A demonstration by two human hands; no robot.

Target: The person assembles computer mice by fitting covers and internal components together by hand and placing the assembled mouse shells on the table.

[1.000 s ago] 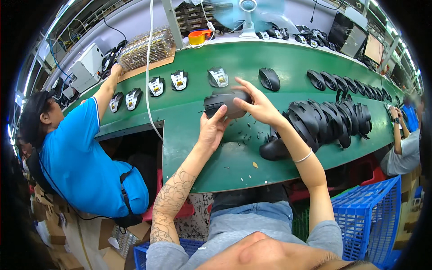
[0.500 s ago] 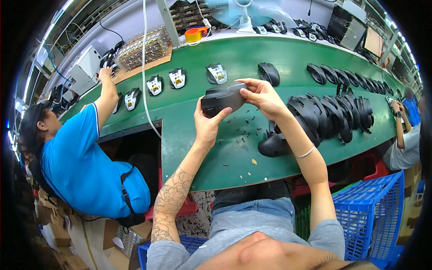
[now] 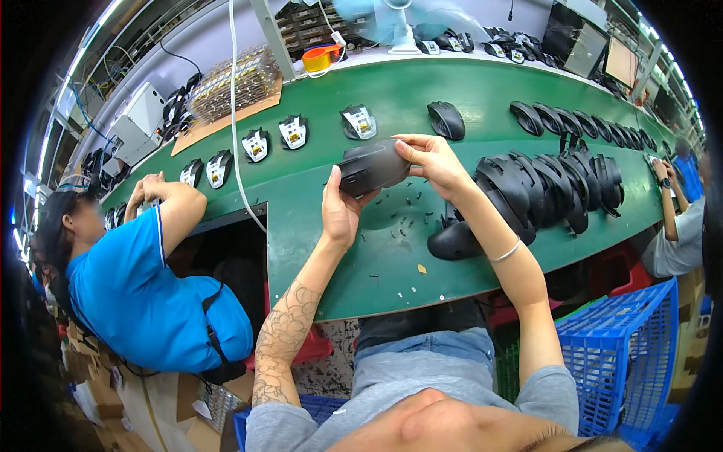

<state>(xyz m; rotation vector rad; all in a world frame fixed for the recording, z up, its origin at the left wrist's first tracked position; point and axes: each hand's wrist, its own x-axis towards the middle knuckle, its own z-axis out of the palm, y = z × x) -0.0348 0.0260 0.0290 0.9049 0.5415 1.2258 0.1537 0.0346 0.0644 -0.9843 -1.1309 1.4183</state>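
Note:
Above the green workbench [image 3: 339, 282], I hold a black computer mouse [image 3: 376, 167] in both hands. My left hand [image 3: 341, 213] grips its left end, thumb along the side and fingers partly hidden beneath. At the other end, my right hand [image 3: 438, 164] pinches it between thumb and fingers. Its smooth dark top is turned upward. Close to my right forearm lies a pile of black mouse shells [image 3: 527, 188]. Small black bits [image 3: 403, 226] are scattered on the bench below my hands. Beyond them sit a closed black mouse [image 3: 446, 120] and an opened mouse [image 3: 358, 122] with pale insides.
More opened mice [image 3: 294, 132] line the bench to the left, near a hanging white cable [image 3: 235, 113]. A row of black mice [image 3: 568, 123] runs along the far right. A co-worker in blue [image 3: 143, 279] sits at left. A blue plastic basket [image 3: 617, 346] stands at right.
The mouse has tilted so more of its top shows, and my left thumb has shifted to its end. The co-worker at left has drawn the outstretched arm back, hands now together.

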